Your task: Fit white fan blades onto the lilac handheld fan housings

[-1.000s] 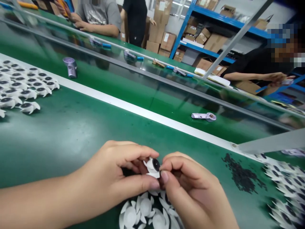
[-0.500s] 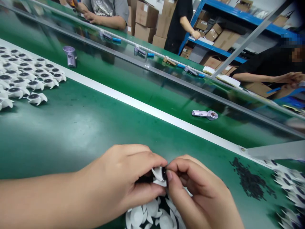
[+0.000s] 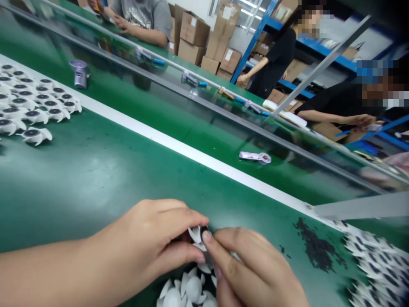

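The left grip [image 3: 150,236] and right grip [image 3: 252,268] are clamped together on 1 small white plastic piece [image 3: 195,233] with a black middle. Fingers curl in, held just above white round pieces [image 3: 188,288] on the green tabletop [image 3: 96,183].

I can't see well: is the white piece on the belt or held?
Held: the left hand and right hand pinch the white piece above the green belt.

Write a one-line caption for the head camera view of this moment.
Left hand and right hand pinch a small white plastic part above a heap of white pieces on a green conveyor belt.
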The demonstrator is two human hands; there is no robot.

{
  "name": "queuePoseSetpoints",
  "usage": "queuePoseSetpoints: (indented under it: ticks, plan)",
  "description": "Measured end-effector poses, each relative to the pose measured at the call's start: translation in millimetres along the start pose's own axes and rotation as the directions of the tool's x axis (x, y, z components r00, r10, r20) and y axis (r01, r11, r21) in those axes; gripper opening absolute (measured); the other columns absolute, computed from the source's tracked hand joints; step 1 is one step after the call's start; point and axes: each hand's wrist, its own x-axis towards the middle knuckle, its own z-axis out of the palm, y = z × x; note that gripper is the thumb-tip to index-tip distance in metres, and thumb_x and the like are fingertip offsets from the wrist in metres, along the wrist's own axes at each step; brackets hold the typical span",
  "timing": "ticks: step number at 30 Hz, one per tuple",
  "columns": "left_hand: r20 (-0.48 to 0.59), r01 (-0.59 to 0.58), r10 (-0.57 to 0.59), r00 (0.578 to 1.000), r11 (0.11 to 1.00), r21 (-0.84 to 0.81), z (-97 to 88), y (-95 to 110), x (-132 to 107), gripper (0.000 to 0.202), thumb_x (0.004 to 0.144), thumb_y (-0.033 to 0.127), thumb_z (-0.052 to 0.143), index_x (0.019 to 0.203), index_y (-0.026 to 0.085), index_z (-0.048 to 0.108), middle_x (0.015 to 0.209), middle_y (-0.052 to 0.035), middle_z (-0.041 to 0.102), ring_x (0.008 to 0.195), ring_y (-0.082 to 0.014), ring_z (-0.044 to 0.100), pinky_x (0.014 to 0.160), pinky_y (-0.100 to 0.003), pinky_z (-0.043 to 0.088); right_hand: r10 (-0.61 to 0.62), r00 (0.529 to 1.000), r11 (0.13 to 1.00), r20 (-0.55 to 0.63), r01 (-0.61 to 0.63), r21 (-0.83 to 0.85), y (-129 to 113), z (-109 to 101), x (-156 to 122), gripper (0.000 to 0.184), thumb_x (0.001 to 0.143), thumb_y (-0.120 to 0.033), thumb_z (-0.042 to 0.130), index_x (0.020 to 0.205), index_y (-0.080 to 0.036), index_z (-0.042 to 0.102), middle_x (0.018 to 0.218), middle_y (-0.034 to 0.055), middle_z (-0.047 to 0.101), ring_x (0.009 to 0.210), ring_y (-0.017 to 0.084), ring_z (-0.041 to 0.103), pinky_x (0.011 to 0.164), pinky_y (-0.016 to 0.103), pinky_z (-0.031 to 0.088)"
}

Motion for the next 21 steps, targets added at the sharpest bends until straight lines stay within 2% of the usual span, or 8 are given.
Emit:
queuePoseSetpoints:
  ticks: [3, 5, 7, 8, 11, 13, 16, 21]
  plan:
    - [-0.009, 0.041, -0.042, 0.999, 0.996, -0.079, -9.0, -4, 7, 0.024, 0.087, 0.026, 0.072, 0.11, 0.022, 0.064, 0.086, 0.0024, 0.066, 0.071, -0.007, 0.063, 0.067, -0.013, 0.049, 0.225, 0.967, 0.974, -0.117, -0.228, -0.012, 58, -15, 26, 0.049, 0.088, -0.019, 0.055, 0.137, -0.02, 0.052, 0.113, 0.01, 0.063, 0.1, 0.022, 0.062, 0.086, 0.037, 0.05]
    - [0.012, 0.081, -0.08, 0.997, 0.985, -0.154, -15.4, -7, 11, 0.02, 0.09, 0.028, 0.068, 0.108, 0.022, 0.063, 0.084, 0.0009, 0.062, 0.067, -0.0079, 0.06, 0.062, -0.015, 0.049, 0.592, 0.777, 0.771, -0.216, -0.623, -0.129, 115, -27, 50, 0.074, 0.082, -0.033, 0.065, 0.149, -0.014, 0.04, 0.136, 0.0185, 0.051, 0.114, 0.029, 0.058, 0.088, 0.039, 0.05]
    - [0.04, 0.121, -0.115, 0.993, 0.965, -0.233, -20.1, -10, 12, 0.018, 0.093, 0.029, 0.063, 0.109, 0.021, 0.06, 0.084, -0.0008, 0.057, 0.067, -0.0091, 0.056, 0.059, -0.016, 0.048, 0.72, 0.654, 0.635, -0.232, -0.756, -0.159, 171, -35, 72, 0.098, 0.071, -0.033, 0.075, 0.151, 0.004, 0.031, 0.144, 0.0359, 0.036, 0.124, 0.042, 0.05, 0.095, 0.049, 0.044]
    - [0.046, 0.13, -0.122, 0.991, 0.951, -0.281, -21.4, -12, 11, 0.018, 0.095, 0.029, 0.06, 0.11, 0.021, 0.059, 0.086, -0.0018, 0.055, 0.069, -0.0096, 0.055, 0.061, -0.016, 0.049, 0.761, 0.62, 0.602, -0.191, -0.785, -0.148, 194, -37, 80, 0.094, 0.069, -0.034, 0.076, 0.146, 0.006, 0.039, 0.137, 0.0369, 0.043, 0.118, 0.042, 0.054, 0.091, 0.047, 0.046]
    - [0.004, 0.106, -0.115, 0.993, 0.898, -0.427, -22.0, -16, 9, 0.016, 0.098, 0.025, 0.055, 0.114, 0.022, 0.056, 0.107, -0.0063, 0.054, 0.082, -0.01, 0.056, 0.072, -0.018, 0.052, 0.769, 0.638, 0.633, -0.045, -0.77, -0.083, 227, -38, 90, 0.056, 0.075, -0.037, 0.073, 0.12, -0.004, 0.065, 0.109, 0.0207, 0.066, 0.093, 0.028, 0.065, 0.081, 0.038, 0.05]
    - [-0.015, 0.102, -0.129, 0.992, 0.843, -0.527, -21.8, -16, 7, 0.019, 0.099, 0.024, 0.054, 0.118, 0.025, 0.055, 0.119, -0.0074, 0.054, 0.09, -0.01, 0.059, 0.077, -0.018, 0.054, 0.74, 0.672, 0.671, -0.028, -0.74, -0.052, 222, -38, 86, 0.041, 0.077, -0.035, 0.072, 0.109, -0.01, 0.069, 0.099, 0.0129, 0.069, 0.086, 0.023, 0.064, 0.079, 0.036, 0.049]
    - [0.029, 0.151, -0.172, 0.985, 0.755, -0.639, -24.2, -14, 7, 0.023, 0.095, 0.021, 0.061, 0.117, 0.026, 0.057, 0.113, -0.0048, 0.059, 0.091, -0.0096, 0.063, 0.079, -0.016, 0.055, 0.699, 0.71, 0.713, -0.085, -0.701, 0.005, 187, -40, 74, 0.044, 0.074, -0.034, 0.074, 0.112, -0.013, 0.068, 0.103, 0.0109, 0.07, 0.093, 0.025, 0.065, 0.083, 0.035, 0.049]
    - [-0.119, 0.064, -0.161, 0.98, 0.816, -0.575, -30.0, -10, 8, 0.039, 0.082, 0.011, 0.076, 0.113, 0.029, 0.061, 0.108, 0.002, 0.064, 0.093, -0.0072, 0.066, 0.084, -0.013, 0.056, 0.587, 0.81, 0.74, -0.007, -0.532, 0.411, 95, -36, 60, 0.059, 0.077, -0.039, 0.078, 0.127, -0.015, 0.058, 0.117, 0.0112, 0.069, 0.101, 0.02, 0.07, 0.086, 0.025, 0.058]
